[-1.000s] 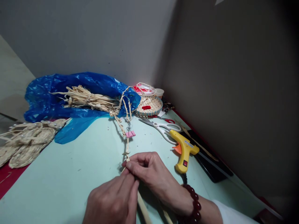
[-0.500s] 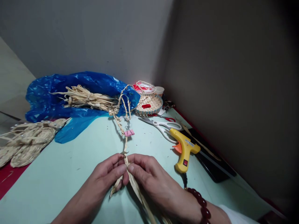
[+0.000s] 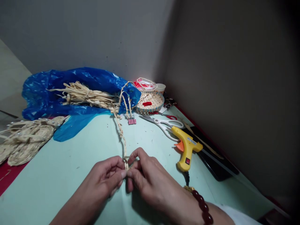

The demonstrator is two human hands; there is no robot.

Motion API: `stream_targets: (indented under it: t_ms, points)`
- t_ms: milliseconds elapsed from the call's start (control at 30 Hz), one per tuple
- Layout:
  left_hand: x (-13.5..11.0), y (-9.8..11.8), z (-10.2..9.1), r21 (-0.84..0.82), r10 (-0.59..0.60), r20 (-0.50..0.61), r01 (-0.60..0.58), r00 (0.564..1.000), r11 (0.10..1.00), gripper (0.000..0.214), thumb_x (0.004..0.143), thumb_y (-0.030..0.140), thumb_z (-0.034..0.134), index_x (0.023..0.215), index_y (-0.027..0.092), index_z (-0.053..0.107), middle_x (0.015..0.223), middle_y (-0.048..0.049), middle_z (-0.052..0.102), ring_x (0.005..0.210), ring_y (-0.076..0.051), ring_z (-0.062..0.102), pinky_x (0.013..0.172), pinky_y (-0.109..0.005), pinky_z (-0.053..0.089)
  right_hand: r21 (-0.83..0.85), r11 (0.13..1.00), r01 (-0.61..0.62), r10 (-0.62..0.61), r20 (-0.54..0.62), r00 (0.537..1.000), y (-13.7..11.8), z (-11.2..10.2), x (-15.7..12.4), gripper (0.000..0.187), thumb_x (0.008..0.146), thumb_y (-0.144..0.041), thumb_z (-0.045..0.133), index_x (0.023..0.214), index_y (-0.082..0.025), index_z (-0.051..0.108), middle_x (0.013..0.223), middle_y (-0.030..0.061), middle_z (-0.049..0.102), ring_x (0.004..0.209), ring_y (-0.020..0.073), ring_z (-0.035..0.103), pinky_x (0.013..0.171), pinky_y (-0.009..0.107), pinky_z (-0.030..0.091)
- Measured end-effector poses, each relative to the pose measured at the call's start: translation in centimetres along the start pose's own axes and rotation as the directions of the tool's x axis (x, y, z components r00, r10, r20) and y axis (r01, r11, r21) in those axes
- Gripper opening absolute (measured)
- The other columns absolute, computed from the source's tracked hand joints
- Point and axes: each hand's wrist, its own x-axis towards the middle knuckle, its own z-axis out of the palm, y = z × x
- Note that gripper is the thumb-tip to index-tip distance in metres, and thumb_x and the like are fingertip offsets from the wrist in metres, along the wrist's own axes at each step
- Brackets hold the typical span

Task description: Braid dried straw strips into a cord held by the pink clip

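A thin braided cord (image 3: pixel 120 132) of pale dried plant strands, like corn husk, runs from a knotted part near the blue bag toward me. Its near end is pinched by my left hand (image 3: pixel 106 175), thumb against forefinger. From the other side my right hand (image 3: pixel 153 179) grips the same end between thumb and fingers, its forefinger bent up above the cord. The thumbs almost meet; the fingers partly hide the cord's end. A pink binder clip (image 3: pixel 132 121) lies farther off, by the loops of cord. A dark red bead bracelet (image 3: pixel 200 201) circles my right wrist.
A blue plastic bag (image 3: pixel 42 90) holds a bundle of dried strands (image 3: pixel 86 95). Woven slippers (image 3: pixel 30 142) lie left. To the right are white-handled scissors (image 3: pixel 164 126), a yellow glue gun (image 3: pixel 186 147) and a black flat object (image 3: pixel 215 168). A small woven basket (image 3: pixel 154 107) stands behind.
The pink binder clip, earlier close in front of my hands, is now farther back by the loops. Loose strands below my hands no longer show. My right forefinger has lifted.
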Motion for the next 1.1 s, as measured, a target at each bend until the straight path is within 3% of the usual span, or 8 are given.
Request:
stream_targets:
  t_ms: [133,400,600,833,967,1100]
  points:
    - [0.3,-0.1,0.3,-0.010,-0.014,-0.059,0.014,0.998,1.000,0.020,0.075,0.031,0.063,0.065,0.018,0.052,0.051,0.0038,0.055,0.045,-0.007,0.030,0.044,-0.020,0.019,0.064,0.997,-0.031,0.033,-0.030,0.999,0.4,0.4,0.2,0.004,0.094,-0.023,0.043,0.094,-0.020,0.046,0.074,0.0000,0.066,0.080,0.0162,0.059,0.071,0.026,0.041]
    - [0.3,-0.2,0.2,0.057,0.122,-0.151,-0.114,0.981,0.992,0.022,0.079,0.036,0.063,0.068,0.018,0.057,0.053,0.0042,0.054,0.050,-0.009,0.045,0.049,-0.021,0.033,-0.049,0.998,0.045,-0.050,-0.093,0.994,0.5,0.7,0.1,0.010,0.096,-0.029,0.041,0.095,-0.021,0.046,0.076,0.0020,0.067,0.085,0.0188,0.059,0.074,0.029,0.040]
    - [0.5,-0.5,0.8,-0.187,0.129,-0.112,-0.149,0.985,0.971,0.022,0.083,0.037,0.062,0.076,0.018,0.056,0.056,0.0027,0.058,0.047,-0.008,0.048,0.047,-0.019,0.037,-0.031,0.997,0.066,-0.068,-0.099,0.993,0.0,0.5,0.2,0.012,0.097,-0.029,0.038,0.090,-0.021,0.042,0.074,0.0030,0.066,0.073,0.0172,0.060,0.070,0.028,0.040]
    - [0.1,-0.1,1.6,-0.384,0.025,-0.156,-0.084,0.987,0.919,0.027,0.073,0.036,0.075,0.079,0.019,0.055,0.058,0.0087,0.044,0.044,-0.003,0.025,0.038,-0.014,0.021,-0.085,0.992,0.094,-0.101,-0.073,0.992,-0.6,-0.1,-0.1,0.009,0.097,-0.025,0.037,0.089,-0.022,0.040,0.070,0.0005,0.064,0.065,0.0163,0.055,0.067,0.028,0.038]
    - [-0.4,0.3,1.4,-0.300,0.041,-0.191,-0.098,0.981,0.949,0.025,0.076,0.039,0.071,0.077,0.019,0.056,0.063,0.0067,0.047,0.047,-0.003,0.024,0.042,-0.015,0.023,-0.165,0.983,0.086,-0.092,-0.028,0.995,-1.0,-0.5,-0.1,0.011,0.095,-0.028,0.040,0.086,-0.022,0.041,0.074,0.0015,0.064,0.067,0.0172,0.055,0.065,0.028,0.037]
    - [-0.6,0.4,1.2,-0.072,0.131,-0.295,-0.158,0.946,0.985,0.022,0.073,0.039,0.069,0.072,0.020,0.059,0.064,0.0037,0.055,0.062,-0.011,0.050,0.056,-0.017,0.041,-0.158,0.986,0.047,-0.067,-0.125,0.990,-1.2,-0.6,-0.1,0.018,0.091,-0.037,0.051,0.083,-0.022,0.047,0.078,0.0017,0.062,0.073,0.0176,0.055,0.064,0.027,0.037]
